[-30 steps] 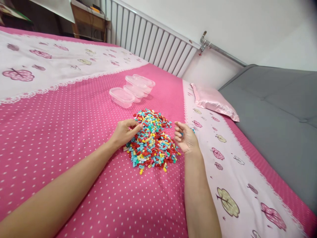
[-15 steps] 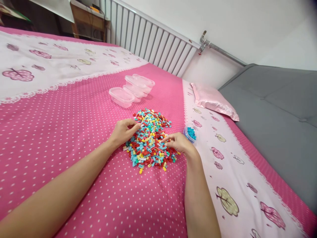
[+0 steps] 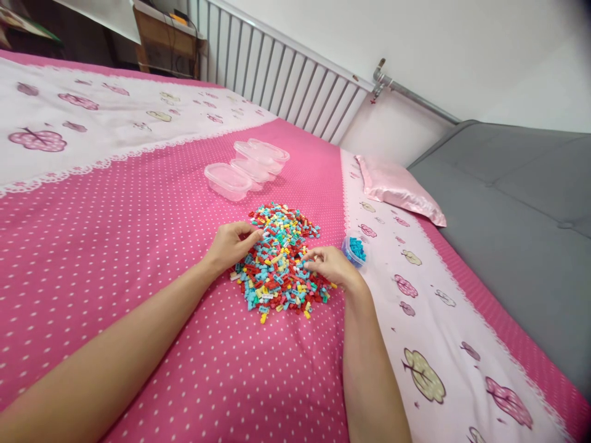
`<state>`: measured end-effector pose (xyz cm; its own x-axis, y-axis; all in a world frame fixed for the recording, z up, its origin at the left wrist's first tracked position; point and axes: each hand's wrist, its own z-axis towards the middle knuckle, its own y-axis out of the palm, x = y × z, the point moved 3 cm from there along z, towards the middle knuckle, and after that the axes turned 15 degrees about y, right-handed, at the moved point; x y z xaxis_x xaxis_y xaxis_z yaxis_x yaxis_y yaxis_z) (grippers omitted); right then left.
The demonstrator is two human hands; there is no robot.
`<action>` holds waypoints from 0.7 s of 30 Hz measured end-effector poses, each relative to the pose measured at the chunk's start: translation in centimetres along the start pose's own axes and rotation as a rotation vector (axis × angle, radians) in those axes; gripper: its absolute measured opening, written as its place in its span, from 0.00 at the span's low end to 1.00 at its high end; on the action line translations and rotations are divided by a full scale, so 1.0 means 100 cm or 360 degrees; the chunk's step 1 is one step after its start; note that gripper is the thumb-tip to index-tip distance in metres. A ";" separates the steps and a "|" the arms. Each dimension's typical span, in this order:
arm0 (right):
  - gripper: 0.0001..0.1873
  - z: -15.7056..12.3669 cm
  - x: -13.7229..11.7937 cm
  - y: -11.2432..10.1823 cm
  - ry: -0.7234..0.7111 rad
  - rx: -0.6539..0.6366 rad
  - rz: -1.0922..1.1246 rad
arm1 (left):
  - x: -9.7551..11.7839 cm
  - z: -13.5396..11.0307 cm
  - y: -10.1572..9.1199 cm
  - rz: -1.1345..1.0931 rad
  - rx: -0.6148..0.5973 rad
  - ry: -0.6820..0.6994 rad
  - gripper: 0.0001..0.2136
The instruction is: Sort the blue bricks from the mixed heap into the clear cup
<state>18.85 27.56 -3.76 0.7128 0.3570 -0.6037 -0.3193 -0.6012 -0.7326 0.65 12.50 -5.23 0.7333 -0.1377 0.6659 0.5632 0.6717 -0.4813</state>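
A loose heap of small toy building bricks (image 3: 277,271) in red, light blue, yellow, white and green lies on the pink dotted bedspread. At the heap's upper left edge is my left hand (image 3: 233,246), its thumb and forefinger closed together; anything between them is too small to make out. My right hand (image 3: 330,266) reaches over the right side of the heap. Its thumb and forefinger pinch together, with a light blue toy brick (image 3: 304,262) showing at the tips. Just beyond that hand stands a small clear tub (image 3: 351,258) partly filled with blue bricks.
Several clear plastic tubs (image 3: 228,179) stand close together behind the heap. A pink satin pillow (image 3: 399,191) lies at the right, against the grey padded headboard (image 3: 517,203). White-grey radiator bars (image 3: 277,67) and a wooden cabinet (image 3: 166,43) are beyond the bed.
The fingertips of my right hand have drawn slightly closer together and shifted a little right over the heap. My left hand stays in nearly the same place.
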 end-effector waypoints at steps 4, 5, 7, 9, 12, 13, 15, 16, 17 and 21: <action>0.12 -0.005 -0.006 -0.002 0.0014 -0.0099 0.0662 | -0.001 0.000 0.000 -0.0005 0.0003 -0.0001 0.20; 0.12 -0.006 -0.007 -0.003 0.0037 -0.0129 0.0874 | -0.001 0.000 0.000 -0.0009 0.0004 0.0001 0.20; 0.12 -0.006 -0.011 -0.004 0.0077 -0.0210 0.1350 | -0.002 0.000 0.000 -0.0014 0.0001 0.0004 0.20; 0.10 -0.003 -0.013 -0.006 0.0151 -0.0337 0.1825 | -0.002 0.000 0.000 -0.0012 -0.0006 0.0004 0.20; 0.04 0.001 -0.013 -0.007 0.0356 -0.0511 0.2362 | -0.002 0.000 0.000 -0.0004 -0.0002 0.0010 0.20; 0.03 0.002 -0.013 -0.007 0.0416 -0.0517 0.2482 | -0.002 0.000 0.000 -0.0005 -0.0004 0.0009 0.20; 0.05 0.004 -0.010 -0.009 0.0456 -0.0486 0.2662 | -0.001 0.000 0.000 -0.0009 -0.0011 0.0001 0.20; 0.06 0.004 -0.009 -0.010 0.0450 -0.0469 0.2726 | -0.001 0.000 0.000 -0.0008 -0.0018 -0.0006 0.20; 0.07 0.004 -0.008 -0.010 0.0438 -0.0460 0.2776 | -0.001 0.000 0.000 -0.0005 -0.0023 -0.0012 0.20; 0.10 0.004 -0.005 -0.012 0.0408 -0.0439 0.2862 | -0.002 0.000 0.000 0.0026 0.0014 -0.0012 0.20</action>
<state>18.63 28.38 -2.73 -0.2607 -0.8645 -0.4297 -0.6329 -0.1831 0.7523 0.48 12.51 -5.32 0.7393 -0.1213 0.6624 0.5480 0.6801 -0.4871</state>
